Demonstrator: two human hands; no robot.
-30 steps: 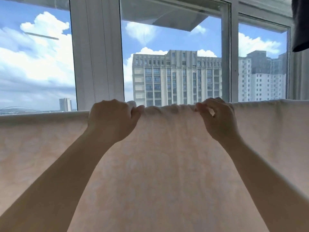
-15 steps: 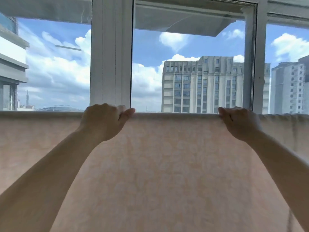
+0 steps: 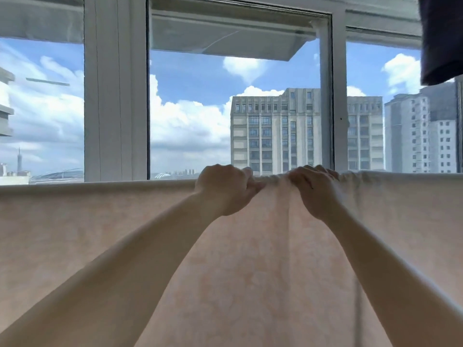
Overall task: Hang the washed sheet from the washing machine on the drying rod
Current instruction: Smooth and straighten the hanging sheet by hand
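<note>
The pale pink sheet (image 3: 250, 271) hangs draped along a line in front of the window (image 3: 115, 96). The left hand (image 3: 225, 191) and the right hand (image 3: 315, 194) each grip its bunched top edge, fingers curled, close together. A dark cloth (image 3: 441, 38) hangs top right.

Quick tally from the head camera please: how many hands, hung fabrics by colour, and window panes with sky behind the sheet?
Hands gripping the top edge: 2, the left hand and the right hand.
Pale peach patterned sheet draped over the rod: 1.
Dark hanging fabric at the upper right: 1.
Window panes showing sky: 3, left pane, middle pane, right pane.
Total: 7.
</note>
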